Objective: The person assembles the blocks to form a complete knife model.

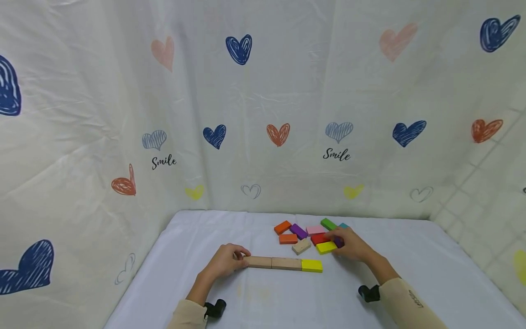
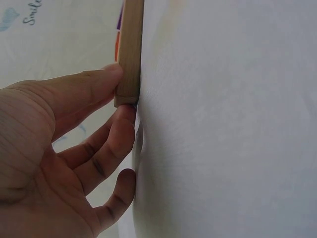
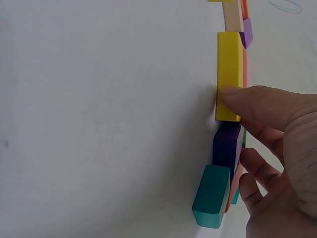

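Wooden blocks [image 1: 286, 263] lie end to end on the white-covered desk [image 1: 296, 301], a yellow block [image 1: 312, 266] at their right end. The left hand [image 1: 225, 262] pinches their left end in its fingers. The right hand [image 1: 352, 244] grasps a loose yellow block [image 3: 229, 64], some fingers partly hidden behind it, and half-covers a purple block [image 3: 227, 149] in the head view. The left wrist view's top edge cuts off the wooden blocks.

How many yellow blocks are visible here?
2: one yellow block, rightmost in the row; a second yellow block, touched by the right hand. Others may be hidden.
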Demonstrator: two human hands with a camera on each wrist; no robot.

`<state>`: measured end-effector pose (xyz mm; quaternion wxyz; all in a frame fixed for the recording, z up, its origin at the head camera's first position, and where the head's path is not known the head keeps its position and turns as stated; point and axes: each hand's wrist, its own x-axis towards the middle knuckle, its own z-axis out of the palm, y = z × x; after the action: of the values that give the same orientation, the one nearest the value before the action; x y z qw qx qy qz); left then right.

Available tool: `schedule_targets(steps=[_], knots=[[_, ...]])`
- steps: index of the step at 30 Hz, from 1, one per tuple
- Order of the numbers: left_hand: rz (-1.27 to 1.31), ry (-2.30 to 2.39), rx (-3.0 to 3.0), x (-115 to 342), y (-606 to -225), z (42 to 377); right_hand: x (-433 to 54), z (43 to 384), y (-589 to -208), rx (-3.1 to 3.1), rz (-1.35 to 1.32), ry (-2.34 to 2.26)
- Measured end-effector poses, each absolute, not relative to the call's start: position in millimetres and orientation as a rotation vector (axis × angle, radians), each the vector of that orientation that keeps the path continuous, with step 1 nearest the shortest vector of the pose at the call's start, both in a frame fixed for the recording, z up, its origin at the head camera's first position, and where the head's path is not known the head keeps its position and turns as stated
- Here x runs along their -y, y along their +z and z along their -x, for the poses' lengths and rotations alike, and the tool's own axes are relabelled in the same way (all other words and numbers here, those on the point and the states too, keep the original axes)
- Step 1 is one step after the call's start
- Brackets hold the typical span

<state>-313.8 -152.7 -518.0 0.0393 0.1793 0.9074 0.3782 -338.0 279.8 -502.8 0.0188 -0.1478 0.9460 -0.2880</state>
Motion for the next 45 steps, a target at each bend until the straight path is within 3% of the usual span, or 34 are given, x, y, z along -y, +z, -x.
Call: schedule_targets(steps=[8, 45], knots=[[-0.55, 1.164, -2.78, 151.9, -519.1, 313.5, -282.9, 341.6, -506.4, -2.883, 0.571, -0.896], [-0.511, 1.143, -2.775, 150.9, -515.7, 313.6, -293.3, 313.1, -491.1, -2.911, 0.438, -0.936]])
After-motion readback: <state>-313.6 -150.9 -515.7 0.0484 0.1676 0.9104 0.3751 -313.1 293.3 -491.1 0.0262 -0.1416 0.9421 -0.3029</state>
